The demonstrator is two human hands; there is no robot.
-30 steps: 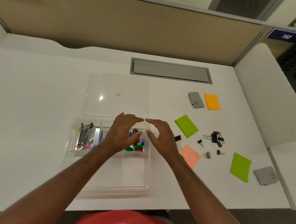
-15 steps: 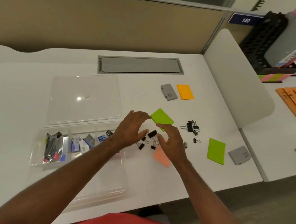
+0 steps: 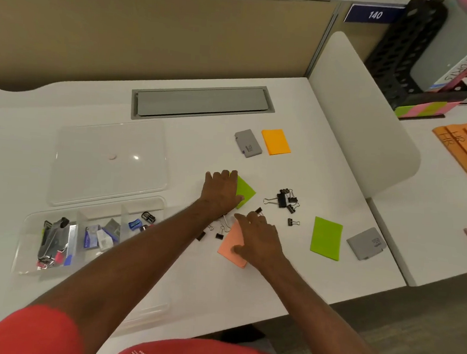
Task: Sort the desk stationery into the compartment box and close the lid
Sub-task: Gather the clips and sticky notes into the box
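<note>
Compartment box (image 3: pixel 28 245) sits at the counter's (image 3: pixel 165 268) near-left, clear plastic, part hidden under the left forearm. Far row already stocked: stapler-like metal tool (image 3: pixel 52 240) in the left cell, small packets (image 3: pixel 99 236) in the middle, blue sharpener (image 3: pixel 135 224) and a black clip (image 3: pixel 149 217) in the right. Near cells look bare where visible. Clear lid (image 3: pixel 109 160) lies flat just behind the box, off, so closing is not yet done.

Left hand (image 3: pixel 220 192) is palm down on a green sticky pad (image 3: pixel 245 191), fingers (image 3: pixel 218 177) spread flat over its left half; looks like pinning or gathering it, no pinch visible. Right hand (image 3: pixel 261 239) rests on a salmon sticky pad (image 3: pixel 231 245), fingers pressed together and lying along it, thumb at its near edge, likely about to slide or lift it. Cannot tell whether either pad is off the counter yet.

Small binder clips (image 3: pixel 220 232) lie scattered between the two hands, touching the salmon pad's left edge. Bigger clump of black binder clips (image 3: pixel 283 198) to the right, one stray clip (image 3: pixel 292 222) just below it. Further right, a second green pad (image 3: pixel 326 238) and a grey case (image 3: pixel 366 242) side by side near the counter edge. Far side: another grey case (image 3: pixel 248 143) beside an orange pad (image 3: pixel 275 141). Judgement: task about midway, pads next, loose stuff well apart from the box, so each needs a carry leftward.
</note>
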